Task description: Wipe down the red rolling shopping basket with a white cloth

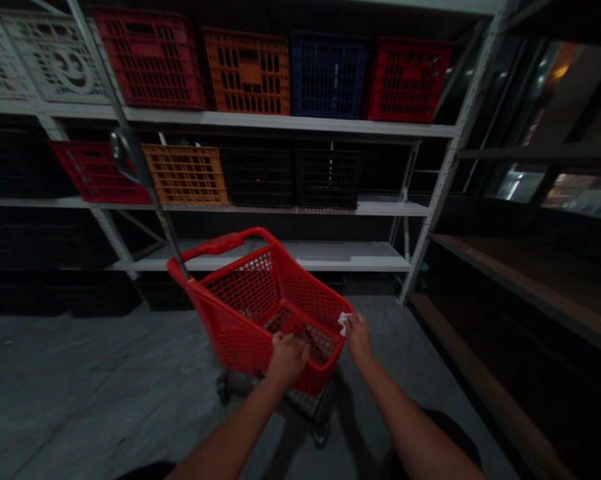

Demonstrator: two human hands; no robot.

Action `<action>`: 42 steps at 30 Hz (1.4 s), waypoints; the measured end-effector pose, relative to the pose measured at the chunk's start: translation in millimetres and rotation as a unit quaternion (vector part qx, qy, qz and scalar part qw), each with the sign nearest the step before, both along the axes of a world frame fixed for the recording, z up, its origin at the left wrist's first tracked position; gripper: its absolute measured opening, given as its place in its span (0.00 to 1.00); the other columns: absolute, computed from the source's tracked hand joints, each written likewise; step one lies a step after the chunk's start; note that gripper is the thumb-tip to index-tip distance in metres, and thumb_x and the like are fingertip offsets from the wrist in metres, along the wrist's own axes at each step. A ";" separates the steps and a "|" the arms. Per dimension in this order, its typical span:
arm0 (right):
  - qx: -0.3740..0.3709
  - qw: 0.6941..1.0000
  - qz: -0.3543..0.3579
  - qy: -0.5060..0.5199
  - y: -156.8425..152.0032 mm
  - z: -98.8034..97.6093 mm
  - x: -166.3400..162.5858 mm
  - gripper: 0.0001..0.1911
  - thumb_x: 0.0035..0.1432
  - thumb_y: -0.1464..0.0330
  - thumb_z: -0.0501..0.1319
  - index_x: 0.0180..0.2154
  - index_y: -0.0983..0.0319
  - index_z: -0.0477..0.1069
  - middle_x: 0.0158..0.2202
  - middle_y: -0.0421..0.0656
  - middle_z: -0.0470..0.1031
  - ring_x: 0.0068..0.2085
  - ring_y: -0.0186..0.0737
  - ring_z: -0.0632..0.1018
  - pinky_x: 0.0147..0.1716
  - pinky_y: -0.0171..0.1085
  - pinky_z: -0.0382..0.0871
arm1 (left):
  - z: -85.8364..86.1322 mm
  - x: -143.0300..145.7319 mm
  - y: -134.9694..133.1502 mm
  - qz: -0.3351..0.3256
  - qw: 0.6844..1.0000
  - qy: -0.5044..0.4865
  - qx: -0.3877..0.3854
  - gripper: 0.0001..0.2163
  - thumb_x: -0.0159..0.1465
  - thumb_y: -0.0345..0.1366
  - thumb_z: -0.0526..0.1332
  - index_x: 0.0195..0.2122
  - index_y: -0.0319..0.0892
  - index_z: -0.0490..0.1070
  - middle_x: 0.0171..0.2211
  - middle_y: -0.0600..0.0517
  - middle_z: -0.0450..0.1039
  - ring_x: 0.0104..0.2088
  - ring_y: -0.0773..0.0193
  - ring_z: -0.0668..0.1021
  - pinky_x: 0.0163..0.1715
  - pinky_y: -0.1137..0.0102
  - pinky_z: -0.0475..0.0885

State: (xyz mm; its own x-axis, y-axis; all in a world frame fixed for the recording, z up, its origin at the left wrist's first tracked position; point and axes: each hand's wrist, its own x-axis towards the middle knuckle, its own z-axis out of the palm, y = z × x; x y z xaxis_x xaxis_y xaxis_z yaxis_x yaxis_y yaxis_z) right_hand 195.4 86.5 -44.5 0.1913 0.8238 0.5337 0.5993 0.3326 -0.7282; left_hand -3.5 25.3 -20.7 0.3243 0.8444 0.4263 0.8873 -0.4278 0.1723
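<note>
Left fingers (298,343) grip the red cart (245,333); right fingers (352,323) pinch tissue (343,323) at its rim.

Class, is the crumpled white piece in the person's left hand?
No, the right hand holds the white piece at one corner of the red cart.

Bare forearms (245,421) reach forward, left hand (289,359) and right hand (359,338) curled.

Smooth, slightly glossy plastic on the red cart (235,337), centre; smooth metal on the pale shelving (280,121), upper centre; matt finish on the floor (105,380), lower left.
</note>
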 end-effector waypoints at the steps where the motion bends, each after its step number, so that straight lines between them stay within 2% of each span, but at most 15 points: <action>1: -0.003 1.000 0.007 -0.001 -11.8 -3.1 -5.6 0.10 0.50 0.74 0.52 0.25 0.63 0.72 0.29 0.45 0.70 0.32 0.38 0.71 0.35 0.36 0.66 | 0.1 -1.1 0.1 -0.002 1.000 0.002 -0.002 0.15 0.61 0.35 0.46 0.23 0.42 0.68 0.24 0.52 0.73 0.32 0.64 0.69 0.40 0.61 0.53; 5: -0.007 0.996 0.085 -0.004 -69.1 -14.0 -34.1 0.09 0.52 0.73 0.53 0.29 0.61 0.72 0.32 0.44 0.70 0.35 0.38 0.72 0.37 0.36 0.66 | 1.2 -3.2 0.1 -0.009 1.000 0.010 -0.004 0.15 0.61 0.36 0.45 0.23 0.42 0.68 0.24 0.52 0.73 0.32 0.64 0.69 0.40 0.61 0.52; 8: -0.011 0.992 0.123 0.001 -89.8 -14.5 -43.9 0.08 0.51 0.72 0.56 0.32 0.61 0.72 0.33 0.44 0.70 0.37 0.38 0.72 0.38 0.35 0.66 | 2.5 -4.4 -0.7 -0.018 1.000 0.013 -0.008 0.14 0.60 0.35 0.47 0.22 0.42 0.67 0.25 0.52 0.73 0.32 0.65 0.69 0.40 0.61 0.52; 11: -0.016 0.994 0.109 -0.008 -75.2 -9.0 -30.8 0.07 0.50 0.73 0.56 0.29 0.62 0.73 0.32 0.44 0.69 0.35 0.38 0.71 0.36 0.35 0.67 | 3.8 -8.3 -1.2 -0.027 0.999 0.017 -0.015 0.12 0.58 0.33 0.48 0.21 0.41 0.66 0.23 0.53 0.71 0.31 0.65 0.68 0.40 0.62 0.53; 16: 0.002 1.000 0.013 -0.015 -17.9 4.9 16.5 0.08 0.48 0.74 0.55 0.27 0.63 0.73 0.30 0.44 0.69 0.33 0.39 0.71 0.37 0.37 0.66 | 6.4 -18.9 -1.1 -0.050 0.998 0.023 -0.024 0.10 0.56 0.32 0.49 0.19 0.42 0.65 0.21 0.54 0.69 0.30 0.67 0.68 0.40 0.64 0.53; 18: 0.001 1.000 -0.006 -0.006 -9.1 7.5 24.0 0.09 0.48 0.74 0.54 0.27 0.63 0.73 0.30 0.45 0.69 0.33 0.38 0.71 0.37 0.37 0.66 | 7.7 -22.9 -0.9 -0.056 0.998 0.023 -0.025 0.11 0.56 0.32 0.49 0.19 0.42 0.64 0.21 0.54 0.69 0.30 0.67 0.68 0.41 0.64 0.53; 21: 0.003 1.000 0.020 0.007 -26.5 3.7 8.8 0.09 0.49 0.74 0.54 0.27 0.62 0.73 0.31 0.44 0.70 0.34 0.38 0.71 0.38 0.37 0.66 | 9.4 -28.9 0.0 -0.066 0.997 0.027 -0.025 0.11 0.56 0.32 0.48 0.19 0.42 0.65 0.21 0.55 0.68 0.29 0.68 0.67 0.41 0.64 0.53; 25: 0.003 0.992 0.123 0.002 -79.1 -8.0 -38.9 0.11 0.50 0.76 0.53 0.32 0.60 0.72 0.34 0.43 0.70 0.37 0.36 0.71 0.38 0.34 0.66 | 10.1 -39.1 2.1 -0.081 0.996 0.041 -0.026 0.10 0.55 0.31 0.49 0.19 0.42 0.65 0.21 0.54 0.68 0.30 0.67 0.67 0.41 0.64 0.54; 28: -0.002 0.986 0.165 0.008 -98.6 -8.3 -56.6 0.13 0.48 0.78 0.53 0.32 0.60 0.72 0.34 0.43 0.70 0.37 0.36 0.72 0.39 0.34 0.66 | 9.8 -49.0 3.3 -0.093 0.994 0.051 -0.032 0.09 0.54 0.31 0.49 0.19 0.42 0.64 0.20 0.54 0.68 0.30 0.67 0.67 0.41 0.65 0.54; 31: -0.007 0.989 0.151 0.003 -86.6 -1.8 -41.1 0.12 0.47 0.78 0.53 0.28 0.61 0.73 0.32 0.43 0.70 0.35 0.36 0.72 0.37 0.34 0.67 | 10.5 -60.5 4.1 -0.109 0.991 0.068 -0.047 0.09 0.53 0.30 0.49 0.18 0.42 0.63 0.20 0.54 0.67 0.29 0.67 0.67 0.42 0.66 0.55; 35: 0.011 0.998 0.067 -0.010 -52.1 4.6 3.4 0.10 0.47 0.76 0.53 0.27 0.62 0.72 0.29 0.43 0.69 0.33 0.38 0.71 0.35 0.36 0.66 | 17.5 -77.9 4.5 -0.116 0.989 0.074 -0.062 0.08 0.52 0.30 0.49 0.18 0.43 0.64 0.21 0.55 0.66 0.29 0.68 0.67 0.45 0.66 0.55; 38: 0.030 0.999 0.016 -0.002 -35.5 6.8 23.1 0.08 0.48 0.72 0.54 0.26 0.63 0.72 0.27 0.43 0.68 0.31 0.38 0.71 0.33 0.36 0.66 | 28.9 -86.4 2.6 -0.125 0.985 0.090 -0.077 0.08 0.52 0.30 0.50 0.21 0.44 0.66 0.24 0.54 0.68 0.32 0.66 0.68 0.47 0.66 0.55; 40: 0.038 0.999 -0.012 0.023 -31.4 7.5 24.4 0.09 0.50 0.69 0.54 0.28 0.63 0.72 0.28 0.44 0.69 0.31 0.38 0.71 0.33 0.36 0.66 | 35.6 -82.6 -1.0 -0.103 0.987 0.103 -0.072 0.07 0.52 0.31 0.51 0.24 0.44 0.68 0.30 0.52 0.70 0.37 0.64 0.69 0.48 0.65 0.55; 42: 0.034 0.999 -0.002 0.037 -31.4 7.0 18.4 0.09 0.50 0.67 0.54 0.29 0.63 0.73 0.29 0.44 0.70 0.30 0.38 0.71 0.32 0.36 0.66 | 37.1 -66.8 -6.6 -0.051 0.992 0.099 -0.058 0.07 0.54 0.31 0.52 0.29 0.43 0.69 0.36 0.49 0.70 0.41 0.61 0.70 0.49 0.64 0.56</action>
State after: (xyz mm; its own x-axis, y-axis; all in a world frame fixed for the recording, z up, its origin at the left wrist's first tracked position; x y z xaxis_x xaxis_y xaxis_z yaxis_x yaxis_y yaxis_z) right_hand 213.9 55.1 -37.4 0.2356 0.7856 0.5721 0.5469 0.3794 -0.7463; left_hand -70.3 18.7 16.3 0.4784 0.8423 0.2485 0.8616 -0.5048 0.0524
